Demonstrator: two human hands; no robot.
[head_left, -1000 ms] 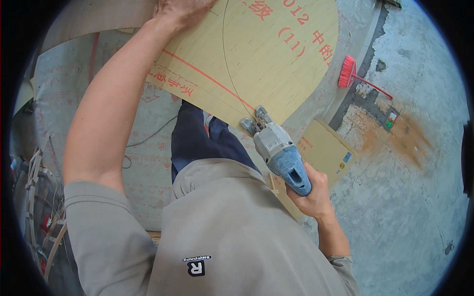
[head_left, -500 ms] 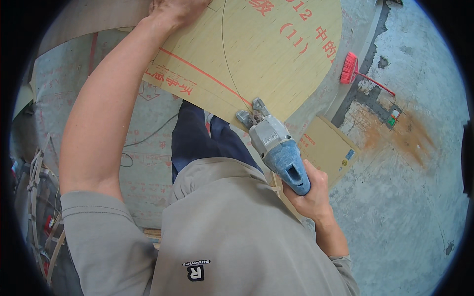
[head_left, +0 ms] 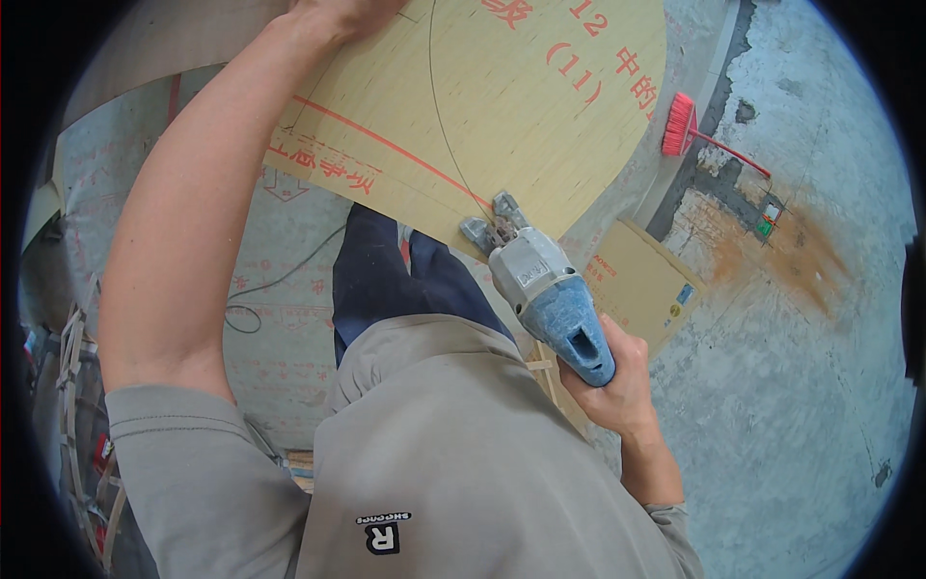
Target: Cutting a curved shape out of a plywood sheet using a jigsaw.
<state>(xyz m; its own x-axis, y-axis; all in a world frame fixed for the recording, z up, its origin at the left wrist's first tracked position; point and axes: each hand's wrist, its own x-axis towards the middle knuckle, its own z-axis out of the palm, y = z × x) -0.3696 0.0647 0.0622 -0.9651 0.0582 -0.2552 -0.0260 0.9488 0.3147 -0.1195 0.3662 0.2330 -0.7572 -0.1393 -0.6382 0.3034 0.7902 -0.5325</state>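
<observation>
Jigsaw (head_left: 558,304) is held in the right hand (head_left: 622,376); its grip is wrapped around the rear end of the blue body. The tool is located at the near edge of the board (head_left: 550,106), to the right of the dark trousers (head_left: 386,275). The forked grey shoe (head_left: 505,206) is set on the board's face, with a thin curved line (head_left: 432,58) running in between its two prongs. The blade cannot be made out.

Left hand (head_left: 342,12) is placed on the board's far left part. Its fingers are cut off by the upper edge of the view, so whether its grip is clenched or released cannot be told.

The board is yellowish, marked with red print and a red stripe. To its right, a red broom (head_left: 679,125) is seen on the floor (head_left: 772,415); a flat carton (head_left: 641,289) is seen just beyond the jigsaw's right side.
</observation>
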